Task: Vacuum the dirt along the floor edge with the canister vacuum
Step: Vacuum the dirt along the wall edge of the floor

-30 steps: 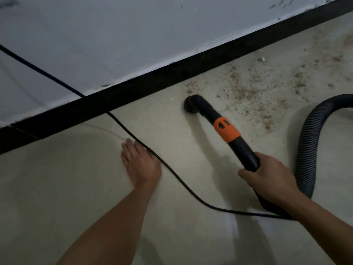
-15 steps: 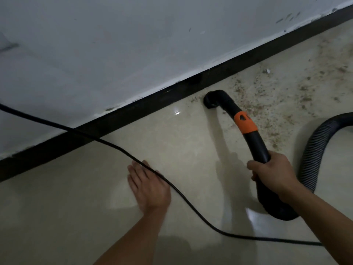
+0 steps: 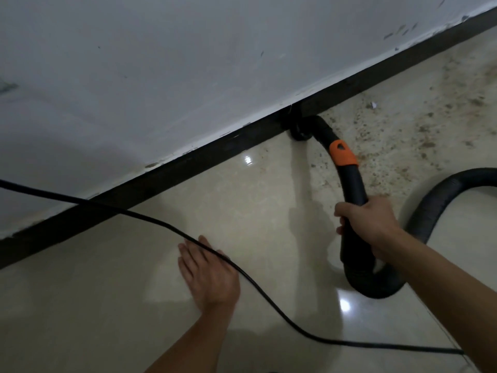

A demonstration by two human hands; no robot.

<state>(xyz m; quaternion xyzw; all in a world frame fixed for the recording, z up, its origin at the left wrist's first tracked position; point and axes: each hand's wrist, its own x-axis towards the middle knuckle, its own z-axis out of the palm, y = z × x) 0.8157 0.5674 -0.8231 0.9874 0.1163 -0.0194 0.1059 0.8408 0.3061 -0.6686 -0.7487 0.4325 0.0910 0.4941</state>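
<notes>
My right hand (image 3: 368, 222) grips the black vacuum wand (image 3: 352, 184), which has an orange collar (image 3: 343, 153). The wand's curved nozzle (image 3: 302, 131) presses against the black baseboard (image 3: 188, 165) where the floor meets the wall. Brown dirt (image 3: 419, 130) is scattered over the beige floor to the right of the nozzle. My left hand (image 3: 208, 275) lies flat on the floor with straight fingers. A black power cord (image 3: 150, 220) runs over its fingers.
The ribbed black hose (image 3: 441, 195) loops from the wand's rear off the right edge. A white wall (image 3: 188, 63) rises above the baseboard. A small white scrap (image 3: 373, 105) lies near the baseboard. The cord trails to the lower right.
The nozzle has moved from the open floor up to the baseboard. My left hand has stayed flat on the floor, and the cord has shifted across its fingers.
</notes>
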